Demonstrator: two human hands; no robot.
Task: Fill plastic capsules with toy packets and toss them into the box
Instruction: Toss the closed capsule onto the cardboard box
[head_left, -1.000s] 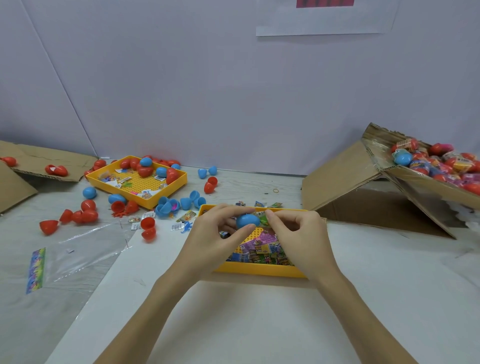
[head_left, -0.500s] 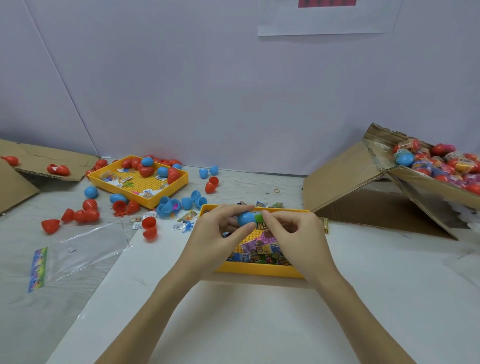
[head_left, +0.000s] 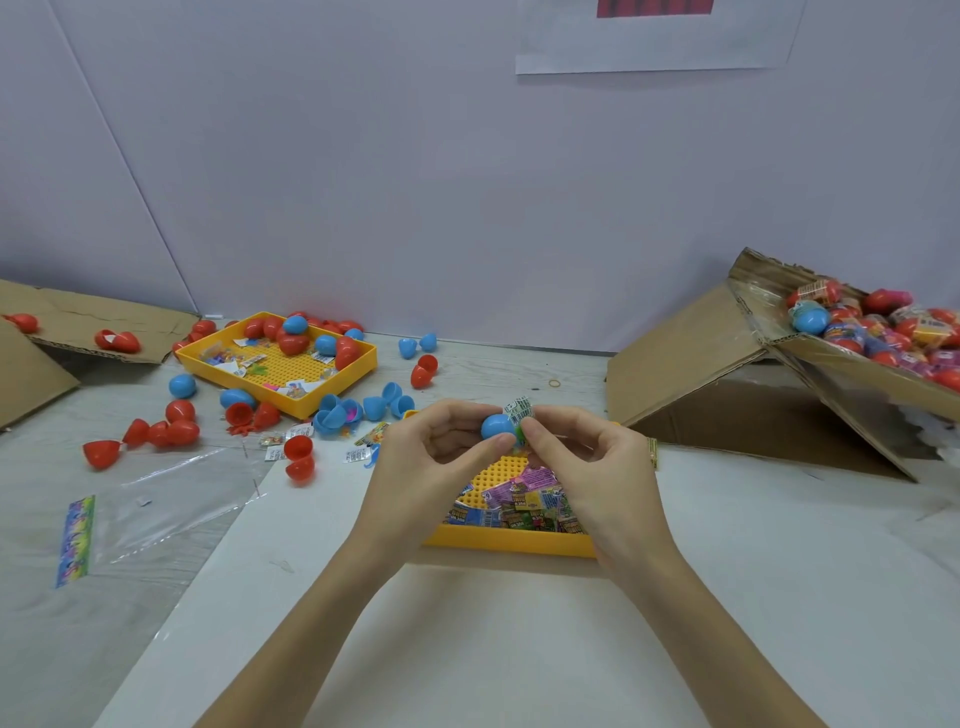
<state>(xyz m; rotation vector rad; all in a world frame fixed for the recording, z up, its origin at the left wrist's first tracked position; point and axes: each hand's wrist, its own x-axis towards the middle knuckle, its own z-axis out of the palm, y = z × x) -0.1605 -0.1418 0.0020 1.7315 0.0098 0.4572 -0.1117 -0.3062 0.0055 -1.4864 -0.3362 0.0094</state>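
My left hand (head_left: 434, 452) holds a blue capsule half (head_left: 497, 426) between thumb and fingers, above the near yellow tray (head_left: 511, 543). My right hand (head_left: 587, 462) pinches a green and white toy packet (head_left: 521, 413) against the capsule's open side; part of the packet sticks out above my fingers. Several colourful toy packets (head_left: 524, 506) lie in that tray under my hands. The cardboard box (head_left: 852, 364) at the right holds several filled red and blue capsules.
A second yellow tray (head_left: 332, 382) with capsule halves and packets sits at the back left. Loose red and blue capsule halves (head_left: 174, 431) are scattered around it. A clear plastic bag (head_left: 156, 509) lies at the left. Flattened cardboard (head_left: 78, 317) lies at the far left.
Both hands have lifted slightly over the tray. The packet in my right hand now meets the blue capsule half and shows more above my fingers.
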